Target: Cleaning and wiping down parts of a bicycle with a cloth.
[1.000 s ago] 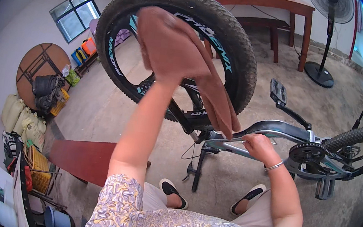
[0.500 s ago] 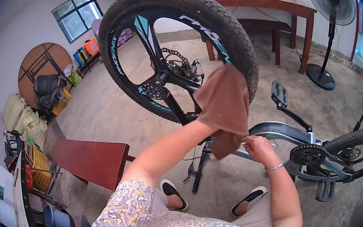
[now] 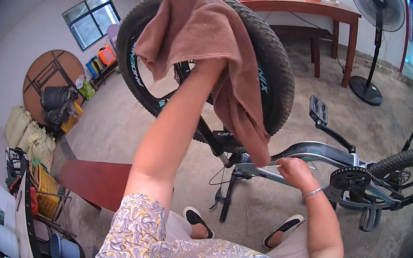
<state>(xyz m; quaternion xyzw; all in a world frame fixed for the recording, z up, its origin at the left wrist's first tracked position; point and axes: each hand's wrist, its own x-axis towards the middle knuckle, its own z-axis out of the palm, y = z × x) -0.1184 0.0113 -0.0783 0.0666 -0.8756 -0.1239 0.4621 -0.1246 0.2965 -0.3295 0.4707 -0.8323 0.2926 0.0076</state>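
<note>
A bicycle with a silver-grey frame [image 3: 312,148] appears to stand upside down before me, its handlebar low by the floor. Its front wheel [image 3: 283,61], with a knobbly black tyre and black spokes, rises at the upper middle. A brown cloth [image 3: 198,27] lies over the upper part of this wheel, one long corner hanging toward the frame. My left hand [image 3: 207,68] reaches up under the cloth and holds it against the wheel; its fingers are hidden. Lower right, my right hand [image 3: 294,172] is closed around the frame tube, close to the cloth's hanging corner.
Right of me are the crank and pedals [image 3: 318,109] and the rear wheel [image 3: 402,171]. A red-brown bench [image 3: 94,180] stands at my left. Farther off are a wooden table [image 3: 309,8], a standing fan [image 3: 367,89], a folded round tabletop [image 3: 43,70] and several sacks [image 3: 37,144].
My left hand has swept the cloth up and left, from the wheel's lower right to its top, and the cloth has spread out. My right hand has stayed on the frame.
</note>
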